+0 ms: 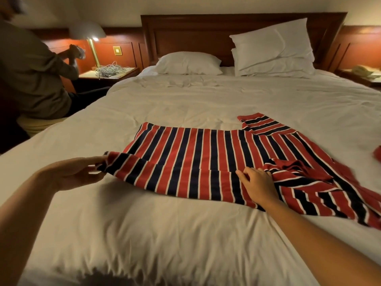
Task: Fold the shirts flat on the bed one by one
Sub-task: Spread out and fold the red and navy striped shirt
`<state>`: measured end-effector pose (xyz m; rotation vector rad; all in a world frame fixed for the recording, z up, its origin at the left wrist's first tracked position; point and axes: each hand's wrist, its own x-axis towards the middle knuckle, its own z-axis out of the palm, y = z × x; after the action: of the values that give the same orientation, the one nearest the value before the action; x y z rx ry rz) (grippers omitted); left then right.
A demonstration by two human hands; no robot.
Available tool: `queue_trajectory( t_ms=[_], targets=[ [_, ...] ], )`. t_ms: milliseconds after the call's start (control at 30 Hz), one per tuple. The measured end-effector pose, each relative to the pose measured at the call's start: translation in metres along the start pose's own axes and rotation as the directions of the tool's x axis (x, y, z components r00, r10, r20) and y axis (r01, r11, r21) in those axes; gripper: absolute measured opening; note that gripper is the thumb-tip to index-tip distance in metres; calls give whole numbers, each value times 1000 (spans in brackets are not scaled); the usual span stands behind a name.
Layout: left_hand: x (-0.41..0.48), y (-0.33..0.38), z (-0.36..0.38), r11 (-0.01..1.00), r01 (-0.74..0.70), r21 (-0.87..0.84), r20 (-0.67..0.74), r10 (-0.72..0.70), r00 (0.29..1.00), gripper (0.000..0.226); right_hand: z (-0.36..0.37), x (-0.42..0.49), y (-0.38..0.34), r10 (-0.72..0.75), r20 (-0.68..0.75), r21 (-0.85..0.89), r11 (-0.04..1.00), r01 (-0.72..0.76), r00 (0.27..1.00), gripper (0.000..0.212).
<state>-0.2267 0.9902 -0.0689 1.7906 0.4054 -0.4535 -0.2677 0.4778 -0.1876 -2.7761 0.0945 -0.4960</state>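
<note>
**On the near half of the bed (185, 234), the shirt (195, 153) lies crosswise with a hand at each end**

Closest in, both arms reach forward from the bottom of the view. The left hand (76, 174) is out at the left, with finger and thumb pinching the shirt's near left corner and lifting it just off the sheet. The right hand (257, 184) sits further right, with fingers spread on the stripes, pressing and not gripping, just beside the rumpled collar area.

That sets the line for the fold. The shirt's long axis runs left to right across the person, hem on the left and shoulders on the right. The near long edge looks turned over already, with a crease running between the two hands. Each hand is nearer its own end, so I'd judge the left hand will carry the hem across towards the right, with the right hand as the anchor.

Further back the body lies flat, and one sleeve (266, 125) sticks out on the far right side. Another bit of red cloth (377, 154) peeks in at the right edge, apart from the shirt.

Beyond that come the pillows (187, 64) and the headboard (191, 36). Far left, a second person (35, 75) sits by a lit lamp (88, 30).
</note>
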Motion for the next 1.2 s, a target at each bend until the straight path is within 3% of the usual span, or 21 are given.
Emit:
queue_trajectory(
  t_ms=[167, 333, 433, 533, 600, 667, 767, 800, 867, 933, 1000, 1033, 1133, 1200],
  targets=[
    [1, -13, -11, 997, 56, -46, 13, -55, 998, 19, -1, 0, -2, -4, -3, 2, 1000, 4, 1000, 40],
    [-7, -10, -7, 950, 135, 282, -90, -113, 989, 19, -3, -2, -4, -6, -2, 4, 1000, 6, 1000, 39],
    [-11, -1, -2, 863, 121, 490, -216, -14, 976, 19, -4, -2, -5, -2, -3, 7, 1000, 2, 1000, 39],
    [-15, 5, 11, 873, 10, 487, -285, 148, 947, 26, -4, -2, -4, -5, -10, 3, 1000, 6, 1000, 39],
    [-20, 7, 18, 905, -14, 426, -256, 135, 957, 45, -3, -2, -5, -6, -13, 8, 1000, 6, 1000, 39],
    [-27, 6, 26, 877, 37, 479, -188, 61, 980, 58, -3, -2, -4, -5, -14, 14, 1000, 5, 1000, 39],
    [-26, 1, 34, 755, 33, 655, -145, 83, 986, 50, -3, -2, -4, -3, -11, 20, 1000, 3, 1000, 39],
    [-24, -1, 34, 754, 15, 657, -159, 119, 980, 42, -3, -2, -5, -2, -10, 24, 1000, 2, 1000, 38],
    [-21, -5, 33, 848, -61, 526, -181, 182, 966, 36, -3, -2, -5, -2, -9, 26, 1000, 2, 1000, 38],
    [-17, -8, 28, 956, -189, 225, -168, 229, 959, 38, -3, -3, -5, -1, -9, 26, 1000, 1, 1000, 38],
    [-14, -11, 20, 970, -232, -71, -106, 224, 969, 40, -3, -4, -5, -3, -13, 26, 1000, 4, 1000, 39],
    [-13, -12, 15, 968, -209, -136, -58, 203, 977, 40, -3, -4, -5, -4, -16, 27, 1000, 4, 1000, 39],
    [-9, -14, 6, 996, -85, -11, 127, 86, 988, 54, -3, -3, -5, 6, -12, 29, 1000, -5, 1000, 39],
    [-5, -8, 8, 988, -62, 141, 138, 43, 990, 70, -2, -2, -4, 1, -11, 29, 1000, -1, 1000, 39]
  ],
)
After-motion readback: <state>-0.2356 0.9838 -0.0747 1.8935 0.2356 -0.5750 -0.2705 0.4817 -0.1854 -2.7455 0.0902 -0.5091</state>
